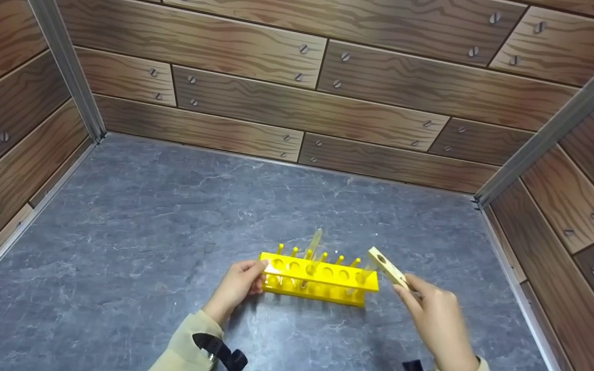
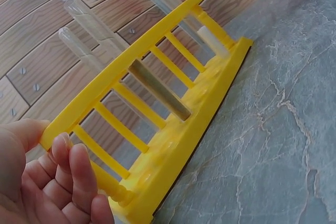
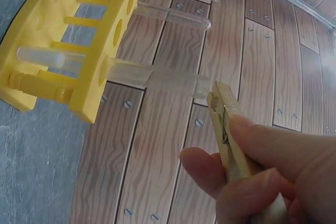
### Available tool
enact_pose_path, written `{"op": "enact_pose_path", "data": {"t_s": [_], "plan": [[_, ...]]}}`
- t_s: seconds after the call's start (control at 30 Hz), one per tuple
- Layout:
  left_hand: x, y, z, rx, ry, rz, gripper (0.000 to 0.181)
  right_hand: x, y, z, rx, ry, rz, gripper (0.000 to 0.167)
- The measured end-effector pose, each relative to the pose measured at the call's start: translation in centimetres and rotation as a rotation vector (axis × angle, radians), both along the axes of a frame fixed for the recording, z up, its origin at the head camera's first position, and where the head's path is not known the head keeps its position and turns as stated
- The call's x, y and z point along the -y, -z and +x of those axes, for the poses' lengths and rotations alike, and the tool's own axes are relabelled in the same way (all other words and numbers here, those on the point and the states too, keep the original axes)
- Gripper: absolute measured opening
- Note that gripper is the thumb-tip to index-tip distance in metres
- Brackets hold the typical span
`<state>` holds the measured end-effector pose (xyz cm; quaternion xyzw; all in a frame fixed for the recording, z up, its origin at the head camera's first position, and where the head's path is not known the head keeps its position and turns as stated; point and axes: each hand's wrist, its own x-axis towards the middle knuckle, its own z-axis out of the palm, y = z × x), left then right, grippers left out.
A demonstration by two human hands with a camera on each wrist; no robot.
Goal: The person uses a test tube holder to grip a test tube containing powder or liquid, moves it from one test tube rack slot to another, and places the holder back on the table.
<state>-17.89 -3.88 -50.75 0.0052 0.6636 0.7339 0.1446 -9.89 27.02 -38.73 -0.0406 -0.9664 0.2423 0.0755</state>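
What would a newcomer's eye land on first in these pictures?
Probably the bright yellow rack, on the grey surface, its left end held by the left hand. Next, the wooden clamp in the right hand, its tip near the mouth of the clear tube at the rack's right end. Behind, wood-patterned walls fill much of the head view.

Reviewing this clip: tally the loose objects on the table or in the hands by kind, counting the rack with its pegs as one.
Yellow rack: 1
Test tubes: 3
Wooden clamp: 1
Total: 5
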Motion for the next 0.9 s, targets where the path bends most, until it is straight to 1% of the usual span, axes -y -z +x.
{"op": "enact_pose_path", "data": {"t_s": [0.2,0.4,0.5,0.63,0.7,0.77,0.9], "plan": [[-0.3,0.0,-0.1,-0.002,0.008,0.005,0.031,0.2,-0.1,0.0,0.025,0.008,-0.008,0.026],[-0.2,0.1,-0.1,0.006,-0.001,-0.007,0.032,0.7,-0.2,-0.2,0.055,0.009,-0.026,0.029],[-0.1,-0.4,0.1,0.002,0.004,-0.004,0.032,1.0,-0.3,-0.3,0.053,0.01,-0.02,0.029],[0.0,-1.4,0.4,0.003,0.002,-0.006,0.03,1.3,-0.3,-0.3,0.044,0.004,-0.012,0.027],[-0.1,-1.7,0.4,0.0,0.001,-0.005,0.029,1.4,-0.2,-0.3,0.047,0.002,-0.019,0.026],[0.0,-1.6,0.5,0.009,-0.001,0.007,0.029,1.5,-0.2,-0.4,0.053,-0.004,-0.022,0.027],[0.1,-0.5,-0.1,0.014,-0.008,0.015,0.029,1.8,-0.1,-0.6,0.056,-0.016,-0.022,0.028]]}}
